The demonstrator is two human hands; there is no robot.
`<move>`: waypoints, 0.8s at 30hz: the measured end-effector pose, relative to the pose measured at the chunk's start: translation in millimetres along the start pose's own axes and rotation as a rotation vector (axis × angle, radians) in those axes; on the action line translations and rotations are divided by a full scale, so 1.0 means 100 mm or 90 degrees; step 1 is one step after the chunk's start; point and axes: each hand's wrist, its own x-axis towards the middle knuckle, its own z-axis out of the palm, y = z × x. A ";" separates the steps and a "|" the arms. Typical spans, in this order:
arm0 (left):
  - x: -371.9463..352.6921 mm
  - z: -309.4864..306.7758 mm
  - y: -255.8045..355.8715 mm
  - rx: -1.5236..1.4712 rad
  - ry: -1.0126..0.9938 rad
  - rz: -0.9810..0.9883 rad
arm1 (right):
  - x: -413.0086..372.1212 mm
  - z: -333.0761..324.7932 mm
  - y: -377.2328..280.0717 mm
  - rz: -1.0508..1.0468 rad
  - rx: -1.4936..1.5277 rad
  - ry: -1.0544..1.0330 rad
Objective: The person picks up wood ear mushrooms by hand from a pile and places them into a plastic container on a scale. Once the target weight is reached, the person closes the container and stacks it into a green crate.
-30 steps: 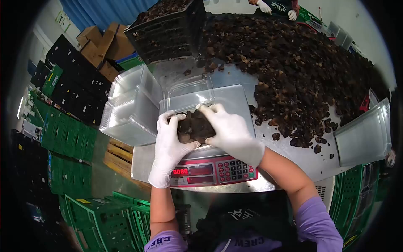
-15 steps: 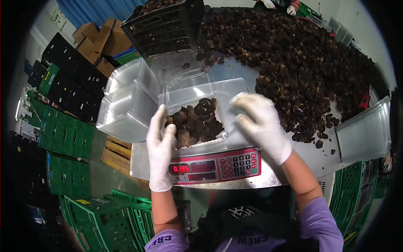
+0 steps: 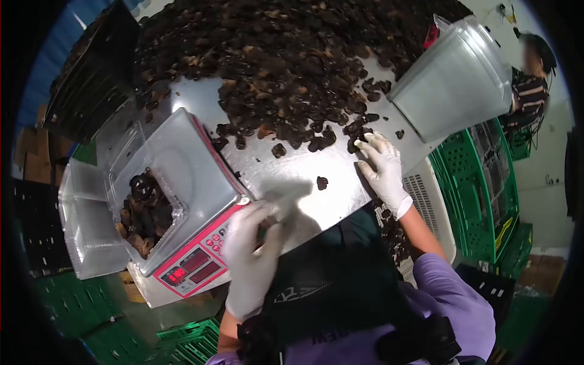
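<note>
My right hand (image 3: 383, 173), in a white glove, reaches to the near edge of the heap of dark wood ear mushrooms (image 3: 274, 79). Its fingertips touch or nearly touch a few pieces there, thumb and fingers apart. My left hand (image 3: 249, 258), gloved too, hovers by the front right corner of the red-framed scale (image 3: 194, 267), fingers curved with a gap to the thumb. On the scale's platform sits a clear plastic box (image 3: 179, 213) with wood ear mushrooms (image 3: 146, 213) inside, its lid (image 3: 128, 146) folded back.
Stacked clear boxes (image 3: 91, 225) stand left of the scale, and more clear containers (image 3: 456, 79) at the right. A black crate (image 3: 97, 79) is at the back left. Green crates (image 3: 474, 182) and a white basket (image 3: 429, 194) flank the table's right side. Another person's striped sleeve (image 3: 529, 100) shows far right.
The view has swung right. My right hand has gone from beside the box to the mushroom heap; my left hand has left the box's side. The scale's reading has dropped slightly.
</note>
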 end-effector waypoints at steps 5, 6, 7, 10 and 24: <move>0.33 0.83 -0.31 0.118 -0.109 0.026 | -0.10 -0.03 0.16 0.050 0.064 0.082; 0.43 1.02 -0.40 0.165 -0.075 0.074 | -0.07 -0.02 0.17 0.039 0.067 0.078; 0.54 1.20 -0.50 0.213 -0.040 0.120 | -0.04 0.00 0.17 0.043 0.070 0.078; 0.93 1.62 -0.60 0.341 -0.025 0.104 | 0.10 0.06 0.16 0.028 0.047 0.073; 1.16 1.44 -0.67 0.318 0.095 -0.047 | 0.28 0.43 -0.03 -0.023 0.166 0.045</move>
